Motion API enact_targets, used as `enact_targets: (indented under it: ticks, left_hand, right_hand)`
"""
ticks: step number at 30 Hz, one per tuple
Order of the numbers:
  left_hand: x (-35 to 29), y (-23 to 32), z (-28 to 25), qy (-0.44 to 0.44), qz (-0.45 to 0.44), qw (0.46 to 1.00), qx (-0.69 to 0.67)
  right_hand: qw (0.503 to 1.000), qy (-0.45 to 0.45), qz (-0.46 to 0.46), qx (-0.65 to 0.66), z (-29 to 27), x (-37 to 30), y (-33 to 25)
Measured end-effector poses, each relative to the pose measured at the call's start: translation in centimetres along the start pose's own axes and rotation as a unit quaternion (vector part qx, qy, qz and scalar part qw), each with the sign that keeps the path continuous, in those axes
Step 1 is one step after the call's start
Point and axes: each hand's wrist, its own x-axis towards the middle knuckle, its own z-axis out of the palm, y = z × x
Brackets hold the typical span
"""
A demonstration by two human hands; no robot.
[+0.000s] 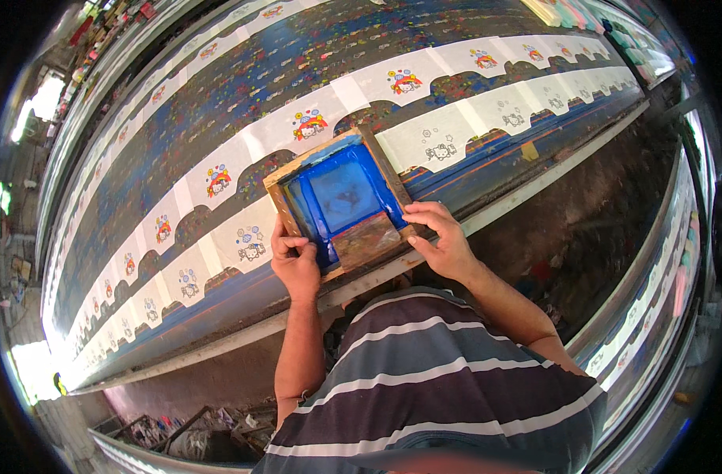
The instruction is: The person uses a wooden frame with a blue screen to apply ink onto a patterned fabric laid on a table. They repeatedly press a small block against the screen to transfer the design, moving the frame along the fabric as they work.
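Both my hands hold a wooden screen-printing frame (pixel 384 164) by its two sides, over the near row of white cut pieces. Blue ink (pixel 307 170) coats the inside of its mesh. A squeegee with a stained wooden grip (pixel 367 240) rests inside, across the near end. My left hand (pixel 296 267) is closed on the left side, fingers curled near the lower corner. On the opposite side my right hand (pixel 441 239) grips the edge between thumb and fingers. To the left lies a piece with blue motifs (pixel 251 245); to the right, a piece with only dark outlines (pixel 438 141).
The long dark table (pixel 290 75) is speckled with paint. Several colour-printed white pieces (pixel 309 125) form another row farther back. A pale rail (pixel 526 199) runs along the near edge. Coloured cloth stacks (pixel 575 16) sit at the far right, and another printed table (pixel 653 316) stands at right.
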Motion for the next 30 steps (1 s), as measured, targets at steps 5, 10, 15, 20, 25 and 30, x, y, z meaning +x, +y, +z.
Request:
enact_targets:
  ticks: [5,10,15,20,25,30]
  left_hand:
    - [-0.1,0.6,0.0,0.005,-0.011,1.000,0.027]
    - [-0.3,1.2,0.2,0.001,-0.049,0.998,0.029]
    - [-0.2,0.6,0.3,0.003,-0.013,0.999,0.039]
    - [-0.1,0.4,0.1,-0.002,0.002,0.997,0.078]
    - [-0.1,0.6,0.5,0.004,0.011,0.995,0.102]
    - [-0.3,0.7,0.7,0.006,0.003,0.997,0.079]
  right_hand:
    - [0.993,-0.027,-0.087,-0.070,-0.7,0.5,-0.9]
    - [0.968,-0.106,-0.183,-0.131,0.9,1.2,-2.3]
    - [0.954,-0.141,-0.206,-0.166,2.5,3.0,-2.9]
    - [0.938,-0.164,-0.242,-0.187,3.2,4.8,-3.5]
    - [0.926,-0.198,-0.216,-0.239,3.9,6.6,-3.7]
    - [0.932,-0.216,-0.205,-0.207,2.6,5.9,-3.8]
